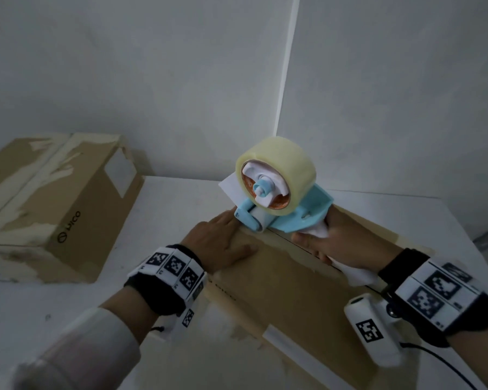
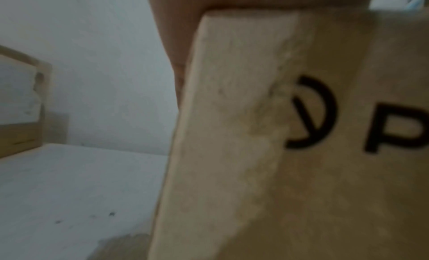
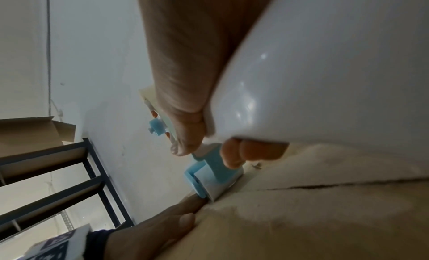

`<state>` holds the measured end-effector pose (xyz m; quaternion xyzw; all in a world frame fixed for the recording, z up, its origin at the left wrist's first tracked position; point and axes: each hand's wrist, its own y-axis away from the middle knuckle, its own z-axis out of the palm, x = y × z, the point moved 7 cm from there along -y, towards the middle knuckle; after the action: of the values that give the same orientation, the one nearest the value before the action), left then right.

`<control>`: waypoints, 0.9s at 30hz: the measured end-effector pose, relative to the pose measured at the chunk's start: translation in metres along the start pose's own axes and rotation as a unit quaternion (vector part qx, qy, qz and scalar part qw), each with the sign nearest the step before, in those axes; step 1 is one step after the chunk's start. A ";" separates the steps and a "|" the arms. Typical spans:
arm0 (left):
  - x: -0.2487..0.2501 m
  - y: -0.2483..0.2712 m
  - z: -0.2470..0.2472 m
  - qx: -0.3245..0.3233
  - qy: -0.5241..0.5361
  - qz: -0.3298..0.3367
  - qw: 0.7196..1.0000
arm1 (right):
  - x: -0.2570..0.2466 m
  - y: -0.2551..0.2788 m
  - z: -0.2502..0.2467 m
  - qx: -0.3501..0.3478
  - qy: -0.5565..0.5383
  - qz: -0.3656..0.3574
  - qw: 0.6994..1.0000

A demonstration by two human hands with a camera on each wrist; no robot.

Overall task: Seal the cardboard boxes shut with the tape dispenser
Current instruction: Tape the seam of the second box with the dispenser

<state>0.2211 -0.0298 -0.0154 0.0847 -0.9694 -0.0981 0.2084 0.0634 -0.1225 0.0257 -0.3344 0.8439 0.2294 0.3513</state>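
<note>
A brown cardboard box [image 1: 288,291] lies on the white table [image 1: 68,311] in front of me, its top flaps closed along a dark seam [image 3: 325,186]. My left hand [image 1: 220,243] rests flat on the box top near its far left corner, fingers straight. My right hand [image 1: 338,243] grips the white handle of the blue tape dispenser [image 1: 279,204], which carries a roll of clear tape [image 1: 276,164]. The dispenser's white roller [image 3: 218,185] touches the box's far edge at the seam. The left wrist view shows the box's side [image 2: 301,154] with black print.
A second cardboard box [image 1: 54,198], with torn patches on its top, sits at the table's back left against the white wall [image 1: 152,80]. The right wrist view shows a dark metal shelf rack [image 3: 69,181] with an open box [image 3: 34,133] on it.
</note>
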 end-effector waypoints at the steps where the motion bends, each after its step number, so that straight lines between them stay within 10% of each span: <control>1: 0.001 0.001 0.001 -0.006 0.000 -0.009 1.000 | -0.001 0.001 0.001 0.000 -0.004 -0.001 1.000; 27: 0.024 -0.007 0.019 -0.001 -0.180 -0.013 0.984 | 0.028 0.047 -0.024 -0.003 -0.029 -0.056 0.998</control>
<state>0.1923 -0.0383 -0.0242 0.0783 -0.9898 -0.1155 0.0288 0.0040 -0.1173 0.0277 -0.3756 0.8125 0.2216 0.3869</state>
